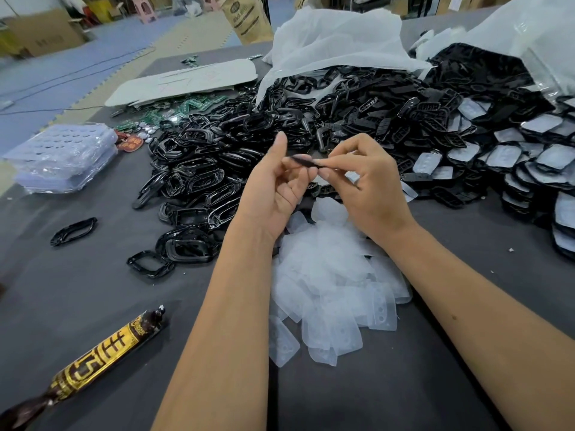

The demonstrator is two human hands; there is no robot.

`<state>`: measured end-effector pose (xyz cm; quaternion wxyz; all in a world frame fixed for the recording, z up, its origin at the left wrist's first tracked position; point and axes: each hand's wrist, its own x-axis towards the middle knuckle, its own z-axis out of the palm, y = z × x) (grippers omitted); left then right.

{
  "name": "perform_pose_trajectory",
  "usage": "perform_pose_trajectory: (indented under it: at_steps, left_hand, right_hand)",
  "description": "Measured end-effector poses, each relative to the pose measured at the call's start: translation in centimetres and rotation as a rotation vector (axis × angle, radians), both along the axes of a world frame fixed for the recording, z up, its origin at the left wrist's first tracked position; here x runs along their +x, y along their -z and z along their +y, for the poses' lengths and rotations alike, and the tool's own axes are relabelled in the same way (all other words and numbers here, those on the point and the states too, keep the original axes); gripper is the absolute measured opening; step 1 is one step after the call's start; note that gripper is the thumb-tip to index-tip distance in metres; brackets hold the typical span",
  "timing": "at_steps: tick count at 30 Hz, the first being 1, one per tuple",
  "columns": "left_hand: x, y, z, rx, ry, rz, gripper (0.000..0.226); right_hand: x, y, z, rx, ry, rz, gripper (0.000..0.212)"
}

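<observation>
Holding a small black part [306, 161] up over the table [93, 290], both hands meet mid-frame.

Head view:
- R hand [367, 185]: thumb + fingertips clamped on the part's right end, back of hand twd camera.
- L hand [273, 188]: palm twd camera, fingers curled w/ tips at the part's left end, thumb sticking straight up, clear of it. Motion blur here, so can't tell if those fingers grip the part or only touch it.
- Part is thin, dark, roughly level, spanning the gap btwn the two hands, well above the tabletop.
- Directly under the hands: loose pile of translucent white pads [333, 275], some w/ small holes.
- Left of the hands: big heap of glossy black frames [202, 169]; one stray frame [73, 231] lies apart, nearer the table's left edge.
- Right side: black parts w/ grey film faces [544, 157], overlapping in rows.
- Behind the heap: white bag [336, 38], open, black pieces spilling out of it.
- Far left: green circuit boards [186, 107] beside a stack of clear plastic trays [62, 154].
- Near left corner: gold-and-brown wrapped tube [102, 353], lying diagonally.
</observation>
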<state>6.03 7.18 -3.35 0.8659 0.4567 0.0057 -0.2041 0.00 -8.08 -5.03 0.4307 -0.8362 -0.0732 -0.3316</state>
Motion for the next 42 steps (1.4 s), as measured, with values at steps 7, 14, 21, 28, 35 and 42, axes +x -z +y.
perform_pose_trajectory:
  at_steps: [7, 14, 21, 28, 35, 42]
  left_hand:
    - [-0.4, 0.8, -0.9, 0.204, -0.029, -0.242, 0.011]
    - [-0.5, 0.7, -1.6, 0.282, -0.045, -0.271, 0.015]
    - [-0.4, 1.1, -2.1, 0.291, -0.100, -0.248, 0.016]
    - [-0.3, 1.3, -1.6, 0.214, -0.027, -0.276, 0.007]
    - [-0.3, 1.4, -1.7, 0.244, -0.059, -0.290, 0.010]
    - [-0.3, 1.5, -1.8, 0.325, -0.035, -0.314, 0.009]
  right_hand:
    - [0.5, 0.0, -1.4, 0.491, -0.147, 0.250, 0.013]
    - [0.7, 0.0, -1.9, 0.648, -0.270, 0.346, 0.015]
    - [0.6, 0.2, -2.2, 0.745, -0.284, 0.315, 0.032]
    - [0.5, 0.2, -2.2, 0.798, -0.241, 0.315, 0.026]
    - [0.8, 0.1, -2.2, 0.776, -0.250, 0.348, 0.017]
    - [0.8, 0.4, -2.3, 0.719, -0.291, 0.340, 0.022]
